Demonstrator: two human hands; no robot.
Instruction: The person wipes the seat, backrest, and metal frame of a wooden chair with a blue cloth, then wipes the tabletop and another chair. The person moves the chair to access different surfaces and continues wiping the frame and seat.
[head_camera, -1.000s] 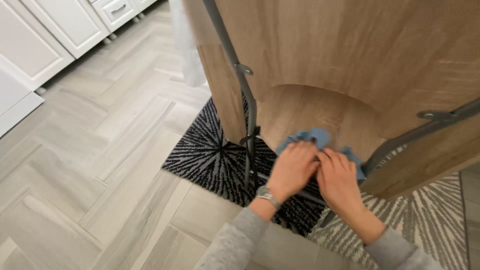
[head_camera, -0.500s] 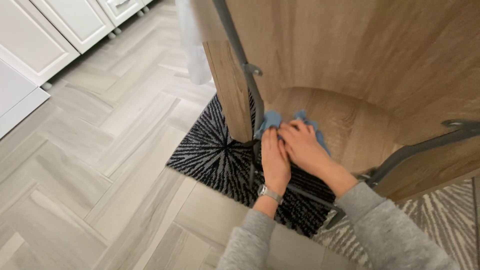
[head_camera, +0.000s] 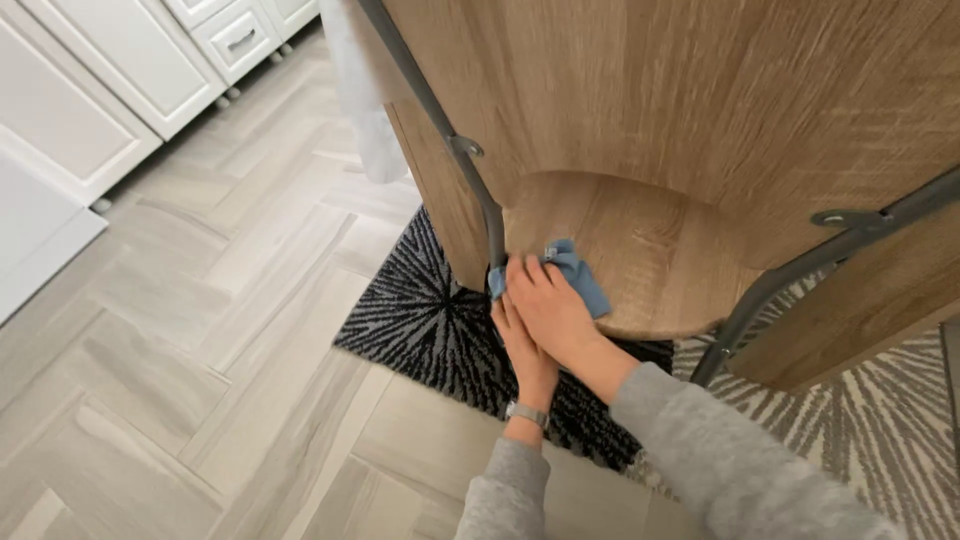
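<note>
A blue cloth (head_camera: 572, 275) is seen pressed flat against the round lower shelf (head_camera: 640, 255) of a wooden piece of furniture, just right of centre in the frame, at the shelf's left edge where a dark metal leg (head_camera: 480, 195) runs down past it. The right hand (head_camera: 548, 312) is laid over the cloth, fingers spread and bearing down on it rather than curled round it; part of the cloth shows beyond the fingertips. The left hand (head_camera: 520, 345), with a wristwatch (head_camera: 527, 412) on its wrist, is tucked beneath the right one, palm to the shelf's edge near the leg; whether it pinches a corner of the cloth cannot be told, as the right hand covers it. Judged from how things lie, wiping is under way at the left rim of the shelf only; the wide middle and right part of the shelf, toward the second metal leg (head_camera: 790, 280) at right of frame, lie uncovered by the cloth, and no visible difference in the wood grain marks a wiped part from an unwiped one. The upright wooden panels (head_camera: 700, 90) above are untouched by either hand. Below, a dark patterned rug (head_camera: 420, 320) lies on herringbone floor (head_camera: 180, 330), and white cabinets (head_camera: 120, 60) are noted in the upper left.
</note>
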